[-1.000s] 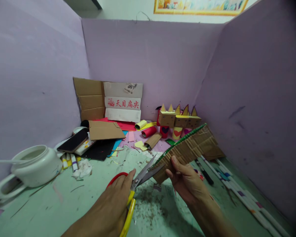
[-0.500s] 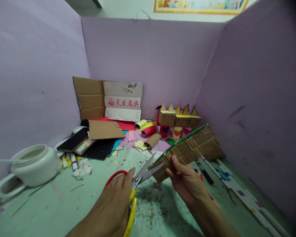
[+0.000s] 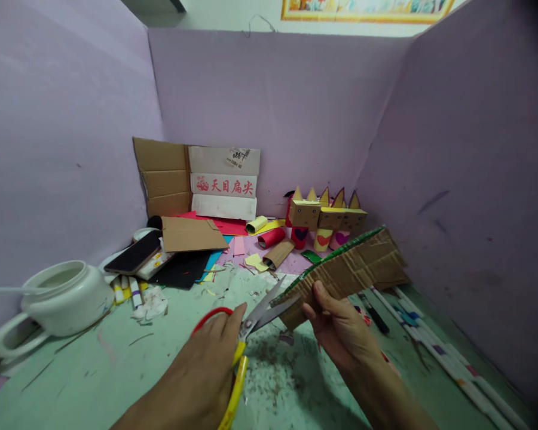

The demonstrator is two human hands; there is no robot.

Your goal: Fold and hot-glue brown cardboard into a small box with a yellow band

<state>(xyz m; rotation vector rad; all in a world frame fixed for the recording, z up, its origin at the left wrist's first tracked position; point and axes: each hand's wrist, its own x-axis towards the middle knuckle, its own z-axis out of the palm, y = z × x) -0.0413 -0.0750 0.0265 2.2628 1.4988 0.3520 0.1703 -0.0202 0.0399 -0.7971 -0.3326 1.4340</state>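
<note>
A: Start at the left, with the middle of the view as the clock's centre.

B: A white handled pot (image 3: 67,298) sits between eight and nine o'clock. A black-screened phone (image 3: 133,251) lies just below nine.

A: And the left hand (image 3: 199,358)?

B: At seven o'clock, its fingers wrapped around the grips of the red-and-yellow scissors (image 3: 247,326). Their pivot is near six-thirty, and the parted blades point toward one.

A: Further right?

B: Cat-eared cardboard figures (image 3: 305,215) stand toward three o'clock, at the back. In front of them, at four, is the green-edged corrugated cardboard strip (image 3: 345,269), held tilted above the table, its near end between the blades.

A: Who holds it?

B: The right hand (image 3: 341,322), at about four-thirty: the thumb presses on the facing side. Some of its fingers are hidden behind the strip, so I can't tell how those lie. White pens with coloured bands (image 3: 439,351) lie beyond, around four.

A: What has just changed?

B: Very little. The strip's far end has shifted slightly toward three o'clock, while the blades stay parted. I'd judge the strip is being adjusted against the blades, with no bite completed.
</note>
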